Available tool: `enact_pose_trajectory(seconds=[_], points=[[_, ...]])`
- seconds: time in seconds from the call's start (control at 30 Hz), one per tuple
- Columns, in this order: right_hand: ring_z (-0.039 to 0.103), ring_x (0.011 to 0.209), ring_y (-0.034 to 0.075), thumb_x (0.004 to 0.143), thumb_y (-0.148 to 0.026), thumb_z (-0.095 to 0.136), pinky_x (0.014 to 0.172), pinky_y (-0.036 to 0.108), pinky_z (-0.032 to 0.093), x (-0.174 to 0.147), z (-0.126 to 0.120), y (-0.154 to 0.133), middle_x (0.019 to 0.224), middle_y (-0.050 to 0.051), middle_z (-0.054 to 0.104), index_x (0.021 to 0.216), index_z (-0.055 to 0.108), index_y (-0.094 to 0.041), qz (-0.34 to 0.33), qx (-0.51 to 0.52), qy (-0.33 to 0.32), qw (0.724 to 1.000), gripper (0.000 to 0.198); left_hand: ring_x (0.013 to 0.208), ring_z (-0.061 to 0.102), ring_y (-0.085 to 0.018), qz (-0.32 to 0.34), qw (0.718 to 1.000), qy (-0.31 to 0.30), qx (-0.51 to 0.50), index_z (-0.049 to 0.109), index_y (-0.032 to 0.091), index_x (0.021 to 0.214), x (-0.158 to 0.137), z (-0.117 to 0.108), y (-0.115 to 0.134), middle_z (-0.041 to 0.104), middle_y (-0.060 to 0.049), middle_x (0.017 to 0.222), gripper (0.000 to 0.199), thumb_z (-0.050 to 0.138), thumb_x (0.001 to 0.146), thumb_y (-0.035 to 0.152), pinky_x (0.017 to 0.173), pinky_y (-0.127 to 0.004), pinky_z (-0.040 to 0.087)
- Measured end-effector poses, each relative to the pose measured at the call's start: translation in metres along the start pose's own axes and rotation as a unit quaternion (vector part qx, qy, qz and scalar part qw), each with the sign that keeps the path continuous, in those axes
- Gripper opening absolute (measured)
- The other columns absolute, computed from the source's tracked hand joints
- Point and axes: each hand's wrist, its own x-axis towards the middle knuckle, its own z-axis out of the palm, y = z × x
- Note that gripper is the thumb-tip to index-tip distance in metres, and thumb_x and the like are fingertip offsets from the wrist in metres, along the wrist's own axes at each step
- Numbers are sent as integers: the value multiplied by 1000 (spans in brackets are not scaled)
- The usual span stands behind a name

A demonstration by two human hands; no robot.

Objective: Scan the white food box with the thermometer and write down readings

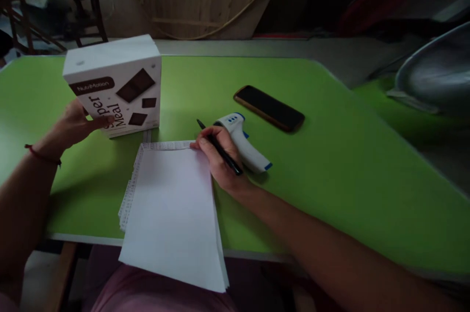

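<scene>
Green tabletop (323, 175) beneath, the left hand (71, 125) grasps the tilted white box (119, 94) at its left side, thumb across the front; I cannot tell whether the base touches down, so a firm hold seems wise. The paper stack (174, 209) overhangs the near edge; light pressure on its far part should stop sliding. The right hand's (216, 162) fingers grasp the black pen (230, 161). Open room lies right of the phone (270, 108); the white thermometer (246, 145), just beside that hand, limits rightward movement.

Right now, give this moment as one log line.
left hand: gripping box | right hand: holding pen, at far right corner of paper | thermometer: beside right hand | phone: on table, beyond thermometer
</scene>
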Motion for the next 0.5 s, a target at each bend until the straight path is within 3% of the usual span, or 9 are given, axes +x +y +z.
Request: enact_pose_trajectory(seconds=[0.07, 0.13, 0.17, 0.2, 0.27, 0.37, 0.43, 0.5], points=[[65, 75, 14, 79, -40, 59, 74, 31, 54, -1, 1, -2, 77, -2, 56, 91, 48, -23, 3, 0, -1, 1000, 23, 86, 61, -20, -82, 976, -8, 201, 64, 5, 103, -9, -5, 13, 66, -11, 95, 51, 41, 99, 51, 78, -43, 53], [65, 76, 14, 80, -40, 58, 75, 32, 54, -1, 1, -3, 78, -1, 56, 92, 48, -23, 7, -3, -2, 1000, 23, 65, 59, -21, -153, 913, -18, 379, 66, 8, 80, -21, -3, 35, 58, -8, 67, 59, 44, 94, 61, 63, -43, 51], [65, 76, 14, 81, -40, 57, 76, 32, 54, -1, 2, -3, 79, -1, 57, 92, 49, -23, 8, -5, -1, 1000, 23, 58, 56, -19, -138, 904, -23, 404, 66, 9, 78, -27, 2, 48, 55, -6, 61, 59, 46, 93, 62, 58, -38, 50], [64, 76, 14, 81, -40, 57, 76, 31, 54, -1, 2, -2, 79, -1, 57, 93, 49, -23, 9, -8, -1, 1000, 23, 55, 55, -17, -86, 915, -37, 392, 66, 10, 81, -31, 10, 61, 57, -5, 63, 53, 48, 94, 58, 56, -33, 48], [64, 77, 14, 81, -41, 57, 76, 31, 54, 0, 1, -1, 81, -1, 57, 93, 49, -24, 10, -8, -4, 1000, 22, 67, 60, -17, 63, 943, -108, 308, 66, 12, 103, -36, 36, 85, 65, -10, 91, 39, 55, 94, 48, 58, -28, 48], [62, 76, 13, 82, -43, 56, 76, 30, 54, 1, -2, 3, 79, -2, 56, 94, 49, -24, 5, 4, -11, 1000, 23, 101, 61, -27, 205, 931, -168, 249, 55, 4, 125, -33, 85, 109, 56, -21, 128, 67, 60, 87, 60, 74, -33, 53], [61, 75, 13, 84, -47, 53, 77, 30, 54, 3, -5, 7, 78, -2, 57, 96, 51, -24, -3, -6, -17, 1000, 26, 118, 54, -34, 240, 924, -142, 263, 54, -1, 125, -29, 113, 115, 46, -27, 139, 78, 57, 86, 66, 91, -40, 49], [60, 77, 13, 88, -53, 48, 77, 30, 54, 4, -8, 9, 80, -1, 58, 102, 55, -24, -20, -35, -22, 999, 33, 129, 44, -39, 232, 928, -104, 273, 51, -4, 128, -26, 131, 115, 43, -29, 141, 85, 53, 85, 70, 102, -47, 41]])
